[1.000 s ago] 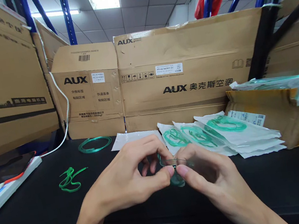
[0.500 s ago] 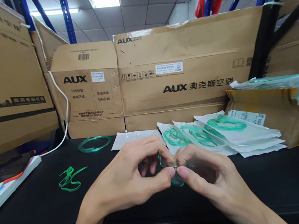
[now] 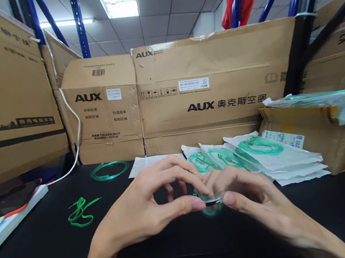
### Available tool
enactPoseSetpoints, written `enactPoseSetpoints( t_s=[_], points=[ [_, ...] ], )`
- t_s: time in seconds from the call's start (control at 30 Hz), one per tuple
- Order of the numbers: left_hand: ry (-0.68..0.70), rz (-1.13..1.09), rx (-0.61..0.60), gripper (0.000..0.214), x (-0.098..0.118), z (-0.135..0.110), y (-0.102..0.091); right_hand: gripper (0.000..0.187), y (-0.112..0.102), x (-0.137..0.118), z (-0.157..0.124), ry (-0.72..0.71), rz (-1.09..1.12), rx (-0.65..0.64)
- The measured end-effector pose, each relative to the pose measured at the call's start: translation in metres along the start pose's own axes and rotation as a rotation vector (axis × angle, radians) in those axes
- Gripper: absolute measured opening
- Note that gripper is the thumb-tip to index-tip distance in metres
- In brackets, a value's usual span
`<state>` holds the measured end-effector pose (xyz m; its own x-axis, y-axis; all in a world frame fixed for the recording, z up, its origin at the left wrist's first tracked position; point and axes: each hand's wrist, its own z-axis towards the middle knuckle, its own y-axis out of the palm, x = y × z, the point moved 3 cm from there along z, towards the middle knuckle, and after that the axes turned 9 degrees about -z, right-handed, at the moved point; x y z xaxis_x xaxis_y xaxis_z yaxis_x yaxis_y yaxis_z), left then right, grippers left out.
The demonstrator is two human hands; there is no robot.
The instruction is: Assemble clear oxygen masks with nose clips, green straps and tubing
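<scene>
Above the black table, my left hand [image 3: 166, 195] and my right hand [image 3: 244, 191] face each other, thumbs and fingers pinched. Between them they hold a small clear green-tinted plastic piece [image 3: 212, 211] with a thin shiny edge along its top. Fingers cover much of it, and its kind is unclear. To the left of my left hand lies a loose green elastic strap [image 3: 81, 213]. Behind that is a coil of green tubing [image 3: 109, 170]. A flat white pouch [image 3: 148, 162] lies partly hidden behind my left hand.
Several clear-fronted pouches [image 3: 260, 146] holding green tubing lie overlapping at the right. Another pouch rests on an open cardboard box [image 3: 307, 134]. Large cartons [image 3: 217, 61] wall the back. A phone [image 3: 10, 200] and a white cable [image 3: 76, 131] are at the left.
My hands have drawn slightly apart, the right one moving rightward. The plastic piece has turned between my fingers and shows a wider shiny edge. The view has tilted up a little.
</scene>
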<state>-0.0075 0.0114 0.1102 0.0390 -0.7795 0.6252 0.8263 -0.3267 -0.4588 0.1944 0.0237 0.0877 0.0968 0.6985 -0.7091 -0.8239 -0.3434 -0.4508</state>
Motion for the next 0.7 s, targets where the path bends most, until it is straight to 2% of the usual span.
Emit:
enactPoseSetpoints(
  t_s=[0.17, 0.27, 0.37, 0.5, 0.7],
  points=[
    [-0.012, 0.029, -0.015, 0.008, 0.000, 0.000, -0.002, 0.014, -0.001, 0.003, 0.000, 0.016, -0.045, -0.037],
    [-0.011, 0.055, -0.018, 0.009, 0.002, 0.000, -0.001, 0.020, 0.001, 0.002, -0.001, 0.032, -0.066, -0.033],
    [-0.005, 0.079, -0.045, 0.014, 0.003, 0.000, 0.004, 0.011, 0.003, -0.002, -0.001, 0.042, -0.048, -0.006],
    [0.004, 0.060, -0.058, 0.018, 0.004, 0.001, 0.008, 0.010, 0.006, -0.011, 0.000, 0.009, -0.017, -0.014],
    [-0.033, 0.052, -0.080, 0.015, -0.001, 0.000, 0.007, 0.012, 0.004, -0.020, -0.002, -0.048, -0.160, -0.027]
  ],
)
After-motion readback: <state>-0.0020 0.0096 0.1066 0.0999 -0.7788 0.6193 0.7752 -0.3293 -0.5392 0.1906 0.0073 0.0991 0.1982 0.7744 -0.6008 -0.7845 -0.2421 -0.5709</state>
